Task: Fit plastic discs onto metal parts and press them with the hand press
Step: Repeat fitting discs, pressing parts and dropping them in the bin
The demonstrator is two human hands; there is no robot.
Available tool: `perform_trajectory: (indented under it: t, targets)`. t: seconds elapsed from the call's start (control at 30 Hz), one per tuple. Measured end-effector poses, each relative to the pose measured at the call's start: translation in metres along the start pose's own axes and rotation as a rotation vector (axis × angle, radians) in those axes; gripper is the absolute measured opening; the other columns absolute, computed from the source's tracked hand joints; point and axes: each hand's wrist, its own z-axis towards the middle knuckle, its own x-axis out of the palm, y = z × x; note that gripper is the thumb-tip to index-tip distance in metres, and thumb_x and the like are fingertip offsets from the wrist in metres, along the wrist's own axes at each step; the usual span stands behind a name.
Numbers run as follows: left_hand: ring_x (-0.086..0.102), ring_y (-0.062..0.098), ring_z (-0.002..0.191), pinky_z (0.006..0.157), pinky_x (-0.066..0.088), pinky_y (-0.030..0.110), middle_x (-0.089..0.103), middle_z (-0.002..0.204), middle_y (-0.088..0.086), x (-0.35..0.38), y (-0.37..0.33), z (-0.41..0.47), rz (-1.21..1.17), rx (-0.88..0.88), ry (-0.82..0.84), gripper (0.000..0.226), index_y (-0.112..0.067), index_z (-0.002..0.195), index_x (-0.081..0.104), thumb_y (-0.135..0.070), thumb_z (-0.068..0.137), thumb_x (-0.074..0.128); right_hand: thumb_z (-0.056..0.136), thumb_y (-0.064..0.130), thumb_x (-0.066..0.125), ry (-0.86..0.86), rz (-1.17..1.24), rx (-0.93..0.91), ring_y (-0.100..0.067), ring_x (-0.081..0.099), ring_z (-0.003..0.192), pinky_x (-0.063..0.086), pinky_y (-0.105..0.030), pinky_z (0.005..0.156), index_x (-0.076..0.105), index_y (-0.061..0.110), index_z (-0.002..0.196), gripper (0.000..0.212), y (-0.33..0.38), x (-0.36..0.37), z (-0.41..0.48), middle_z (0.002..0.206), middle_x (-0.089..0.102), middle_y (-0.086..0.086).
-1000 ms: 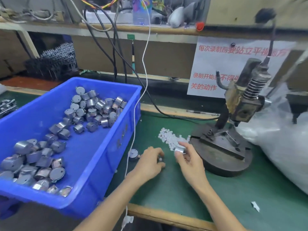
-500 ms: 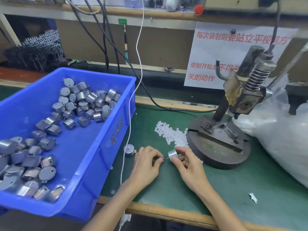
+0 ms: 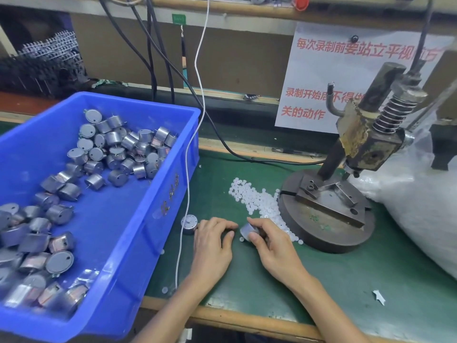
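Note:
My right hand (image 3: 270,246) grips a small round metal part (image 3: 246,230) between thumb and fingers, low over the green mat. My left hand (image 3: 214,240) lies just left of it with fingers curled down on the mat; whatever is under its fingertips is hidden. One small white disc (image 3: 241,240) lies on the mat between the two hands. A heap of white plastic discs (image 3: 257,203) lies just beyond, against the hand press (image 3: 329,211), whose round steel base stands to the right. Another metal part (image 3: 189,222) stands upright left of my left hand.
A blue bin (image 3: 158,194) with several metal parts fills the left side. A white cable (image 3: 188,174) hangs down along its right wall. A large clear plastic bag (image 3: 420,214) lies right of the press. A white scrap (image 3: 379,297) lies near the front edge.
The camera has tipped downward. My right hand has drawn the metal part back toward me from the disc heap, closer to my left hand, which has stayed in place.

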Motion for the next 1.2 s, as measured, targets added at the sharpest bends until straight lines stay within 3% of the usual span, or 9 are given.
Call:
perform_trajectory:
  t: [0.17, 0.3, 0.43, 0.57, 0.7, 0.8, 0.97, 1.07, 1.2]
  targets:
    - [0.048, 0.014, 0.091, 0.083, 0.028, 0.020, 0.061, 0.094, -0.010, 0.000, 0.000, 0.000, -0.007, 0.004, 0.004, 0.017, -0.019, 0.095, 0.070, -0.010, 0.081, 0.068, 0.094, 0.014, 0.055, -0.003, -0.046, -0.012, 0.011, 0.049, 0.083, 0.039, -0.020, 0.075, 0.059, 0.016, 0.120, 0.026, 0.000, 0.001, 0.001, 0.093, 0.055, 0.019]
    - [0.048, 0.014, 0.092, 0.084, 0.030, 0.022, 0.060, 0.094, -0.010, 0.000, 0.001, 0.000, 0.003, 0.006, 0.002, 0.017, -0.019, 0.095, 0.069, -0.015, 0.079, 0.071, 0.095, 0.015, 0.054, -0.015, -0.127, -0.085, 0.002, 0.052, 0.091, 0.041, -0.019, 0.075, 0.059, 0.015, 0.120, 0.025, 0.003, 0.001, -0.001, 0.105, 0.056, 0.014]
    - [0.047, 0.016, 0.092, 0.081, 0.027, 0.021, 0.060, 0.096, -0.008, 0.001, 0.001, 0.000, 0.039, 0.024, 0.024, 0.017, -0.020, 0.097, 0.068, -0.017, 0.081, 0.069, 0.094, 0.018, 0.051, -0.019, -0.259, -0.247, -0.012, 0.062, 0.087, 0.051, -0.028, 0.062, 0.061, 0.010, 0.117, 0.027, 0.011, 0.001, -0.004, 0.113, 0.059, -0.002]
    - [0.044, 0.012, 0.093, 0.082, 0.026, 0.021, 0.057, 0.098, -0.012, 0.001, 0.001, 0.000, 0.057, 0.043, 0.050, 0.022, -0.025, 0.102, 0.064, -0.014, 0.082, 0.065, 0.094, 0.018, 0.048, 0.033, -0.297, -0.267, -0.021, 0.064, 0.081, 0.054, -0.036, 0.057, 0.059, 0.011, 0.120, 0.029, 0.011, 0.001, -0.004, 0.118, 0.055, -0.005]
    - [0.047, -0.001, 0.093, 0.087, 0.032, 0.018, 0.057, 0.094, -0.022, -0.007, -0.006, -0.005, -0.161, 0.006, 0.115, 0.043, -0.040, 0.100, 0.053, -0.008, 0.071, 0.049, 0.092, 0.015, 0.050, 0.029, -0.308, -0.259, -0.028, 0.063, 0.078, 0.054, -0.040, 0.055, 0.060, 0.007, 0.119, 0.030, 0.010, 0.002, -0.002, 0.117, 0.057, -0.008]
    - [0.055, 0.005, 0.095, 0.089, 0.043, 0.030, 0.064, 0.092, -0.012, -0.010, -0.005, -0.006, -0.337, -0.039, 0.085, 0.029, -0.030, 0.094, 0.061, -0.008, 0.078, 0.051, 0.088, 0.009, 0.055, 0.019, -0.285, -0.272, -0.028, 0.064, 0.075, 0.054, -0.039, 0.051, 0.063, 0.004, 0.115, 0.029, 0.012, 0.000, -0.002, 0.111, 0.060, -0.011]
    - [0.058, 0.011, 0.094, 0.088, 0.045, 0.039, 0.067, 0.090, -0.009, -0.006, -0.003, -0.004, -0.336, -0.029, 0.059, 0.002, -0.016, 0.087, 0.066, -0.016, 0.088, 0.064, 0.085, 0.006, 0.058, -0.005, -0.296, -0.322, -0.025, 0.064, 0.071, 0.052, -0.033, 0.047, 0.065, 0.007, 0.111, 0.027, 0.014, -0.001, -0.002, 0.108, 0.061, -0.010]
    - [0.060, 0.015, 0.093, 0.087, 0.047, 0.040, 0.066, 0.090, -0.006, -0.007, -0.002, -0.005, -0.365, -0.035, 0.069, 0.014, -0.013, 0.084, 0.064, -0.025, 0.084, 0.059, 0.086, 0.007, 0.058, 0.024, -0.307, -0.336, -0.024, 0.063, 0.068, 0.050, -0.033, 0.044, 0.065, 0.009, 0.110, 0.025, 0.015, -0.002, -0.002, 0.108, 0.061, -0.009]
    - [0.061, 0.016, 0.087, 0.082, 0.049, 0.041, 0.067, 0.084, -0.006, -0.007, -0.001, -0.005, -0.396, -0.055, 0.032, 0.009, -0.010, 0.078, 0.062, -0.017, 0.084, 0.061, 0.086, 0.007, 0.057, 0.052, -0.339, -0.359, -0.024, 0.062, 0.065, 0.049, -0.032, 0.043, 0.063, 0.010, 0.108, 0.023, 0.014, 0.001, -0.003, 0.107, 0.061, -0.009]
